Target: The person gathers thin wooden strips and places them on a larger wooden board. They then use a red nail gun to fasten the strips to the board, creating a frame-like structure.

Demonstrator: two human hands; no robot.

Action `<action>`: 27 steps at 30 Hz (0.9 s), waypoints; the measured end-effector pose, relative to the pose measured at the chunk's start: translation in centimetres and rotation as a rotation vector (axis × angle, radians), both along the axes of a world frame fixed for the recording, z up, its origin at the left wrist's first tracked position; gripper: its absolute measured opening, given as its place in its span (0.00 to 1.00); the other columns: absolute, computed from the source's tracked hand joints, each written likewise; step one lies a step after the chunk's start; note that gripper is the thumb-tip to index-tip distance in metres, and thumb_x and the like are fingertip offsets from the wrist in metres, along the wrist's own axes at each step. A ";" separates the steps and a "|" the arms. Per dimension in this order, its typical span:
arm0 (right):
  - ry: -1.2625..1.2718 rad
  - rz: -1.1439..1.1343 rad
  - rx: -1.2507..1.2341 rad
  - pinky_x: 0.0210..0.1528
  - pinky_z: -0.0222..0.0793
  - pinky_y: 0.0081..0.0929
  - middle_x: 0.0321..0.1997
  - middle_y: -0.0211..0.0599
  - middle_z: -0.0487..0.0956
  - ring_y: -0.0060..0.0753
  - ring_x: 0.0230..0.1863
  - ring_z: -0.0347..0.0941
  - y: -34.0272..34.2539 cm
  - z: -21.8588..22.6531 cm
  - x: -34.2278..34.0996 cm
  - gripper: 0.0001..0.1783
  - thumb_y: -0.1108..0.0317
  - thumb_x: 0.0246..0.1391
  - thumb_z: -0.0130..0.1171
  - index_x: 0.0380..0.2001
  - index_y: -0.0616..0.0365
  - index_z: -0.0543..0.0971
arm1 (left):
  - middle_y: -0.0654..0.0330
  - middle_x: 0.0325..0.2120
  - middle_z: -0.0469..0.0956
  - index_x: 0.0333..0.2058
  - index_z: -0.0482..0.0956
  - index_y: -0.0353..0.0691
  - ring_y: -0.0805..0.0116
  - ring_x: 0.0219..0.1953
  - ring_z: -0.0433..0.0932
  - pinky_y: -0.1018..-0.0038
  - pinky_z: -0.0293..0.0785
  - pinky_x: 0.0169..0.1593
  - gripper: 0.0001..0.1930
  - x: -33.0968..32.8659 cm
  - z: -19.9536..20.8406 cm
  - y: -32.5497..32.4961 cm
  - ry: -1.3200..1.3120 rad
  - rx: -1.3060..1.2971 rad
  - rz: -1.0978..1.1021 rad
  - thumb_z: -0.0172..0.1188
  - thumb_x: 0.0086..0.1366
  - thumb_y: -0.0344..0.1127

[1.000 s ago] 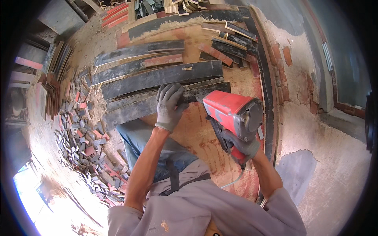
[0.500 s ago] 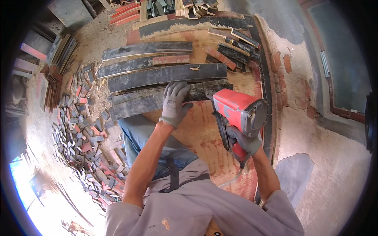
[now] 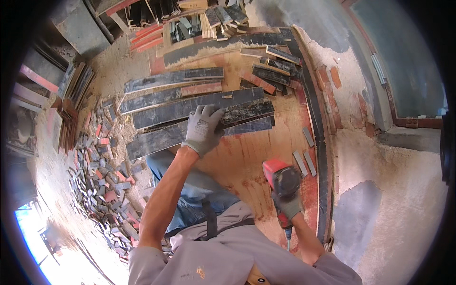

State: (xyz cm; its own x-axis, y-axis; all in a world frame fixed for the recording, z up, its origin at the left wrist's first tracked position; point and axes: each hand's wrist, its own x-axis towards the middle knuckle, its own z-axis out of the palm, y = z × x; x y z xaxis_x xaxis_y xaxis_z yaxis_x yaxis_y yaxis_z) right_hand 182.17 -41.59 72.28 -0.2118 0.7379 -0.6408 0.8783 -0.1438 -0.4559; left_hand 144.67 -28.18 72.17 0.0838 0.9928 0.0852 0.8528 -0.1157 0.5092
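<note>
My left hand, in a grey glove, is closed over the edge of a long dark wooden board, near the middle of the row of boards. A shorter black piece overlaps that board to the right of my fingers. Just beyond lies another long dark board with a small chipped spot. My right hand, also gloved, grips the handle of a red nail gun. The nail gun is apart from the boards, low over the plywood sheet. A hose runs from its lower end.
Three thin grey strips lie at the plywood's right side. Short boards are piled farther back. Wood offcuts cover the floor at left, beside stacked panels. A rough wall stands to the right.
The nail gun has come away from the boards, back toward my body, uncovering the grey strips. My left hand stays on the boards, whose right ends have swung slightly. The view has shifted a little.
</note>
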 end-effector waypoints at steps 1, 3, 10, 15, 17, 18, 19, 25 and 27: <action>-0.004 -0.022 0.047 0.70 0.69 0.46 0.68 0.45 0.76 0.50 0.69 0.72 -0.6 -0.1 -0.5 0.36 0.50 0.61 0.64 0.70 0.51 0.71 | 0.53 0.56 0.78 0.58 0.81 0.45 0.45 0.59 0.74 0.53 0.72 0.62 0.34 -0.4 0.3 0.6 -0.001 0.039 -0.016 0.77 0.48 0.33; -0.013 -0.070 0.138 0.67 0.72 0.45 0.66 0.46 0.78 0.51 0.66 0.74 -2.1 -0.5 -1.4 0.39 0.51 0.55 0.70 0.67 0.52 0.72 | 0.52 0.55 0.78 0.57 0.81 0.45 0.44 0.58 0.74 0.54 0.72 0.62 0.33 -1.3 1.0 1.9 -0.003 0.116 -0.051 0.77 0.49 0.32; -0.104 -0.026 0.293 0.58 0.75 0.51 0.55 0.56 0.81 0.63 0.57 0.78 -3.8 -1.2 -3.3 0.39 0.56 0.43 0.78 0.58 0.57 0.75 | 0.48 0.59 0.76 0.58 0.79 0.44 0.42 0.62 0.72 0.53 0.71 0.65 0.32 -10.9 -0.5 11.7 0.153 0.267 -0.020 0.75 0.51 0.31; -0.060 -0.128 0.190 0.60 0.75 0.48 0.58 0.53 0.82 0.59 0.59 0.78 -3.0 -1.1 -1.5 0.38 0.57 0.46 0.76 0.60 0.55 0.75 | 0.51 0.61 0.76 0.59 0.80 0.46 0.45 0.66 0.71 0.55 0.69 0.68 0.31 -5.9 -1.9 16.1 0.174 0.368 -0.077 0.73 0.54 0.30; 0.020 -0.207 0.150 0.61 0.75 0.46 0.58 0.51 0.82 0.56 0.60 0.78 -2.6 -1.2 -1.2 0.38 0.58 0.46 0.75 0.61 0.53 0.75 | 0.55 0.60 0.78 0.59 0.80 0.47 0.48 0.66 0.72 0.56 0.69 0.69 0.29 -2.5 -3.5 17.8 0.143 0.290 -0.209 0.70 0.57 0.28; 0.049 -0.248 0.113 0.61 0.75 0.45 0.58 0.50 0.83 0.54 0.61 0.78 -2.2 -1.1 -1.3 0.38 0.58 0.46 0.75 0.61 0.53 0.75 | 0.58 0.60 0.77 0.59 0.80 0.47 0.51 0.66 0.72 0.57 0.70 0.68 0.28 -1.2 -5.0 18.5 0.150 0.262 -0.218 0.69 0.58 0.27; 0.074 -0.293 0.076 0.62 0.75 0.44 0.58 0.48 0.83 0.53 0.61 0.78 -1.9 -1.0 -1.2 0.38 0.58 0.46 0.75 0.62 0.52 0.75 | 0.57 0.60 0.77 0.58 0.80 0.48 0.51 0.66 0.72 0.58 0.71 0.68 0.27 0.4 -5.7 19.4 0.152 0.208 -0.242 0.68 0.58 0.27; 0.058 -0.302 -0.072 0.65 0.72 0.41 0.59 0.46 0.83 0.47 0.64 0.78 -2.4 -3.1 -0.1 0.36 0.52 0.51 0.72 0.62 0.51 0.76 | 0.58 0.64 0.75 0.61 0.79 0.50 0.51 0.67 0.71 0.59 0.71 0.69 0.31 4.2 -10.6 25.2 0.283 -0.022 -0.389 0.73 0.57 0.31; 0.031 -0.192 -0.023 0.65 0.72 0.42 0.61 0.47 0.82 0.46 0.65 0.76 -2.7 -3.3 0.0 0.37 0.50 0.52 0.70 0.63 0.51 0.75 | 0.56 0.59 0.78 0.57 0.81 0.53 0.48 0.63 0.75 0.57 0.74 0.65 0.26 4.9 -11.4 26.2 0.360 -0.061 -0.400 0.73 0.57 0.34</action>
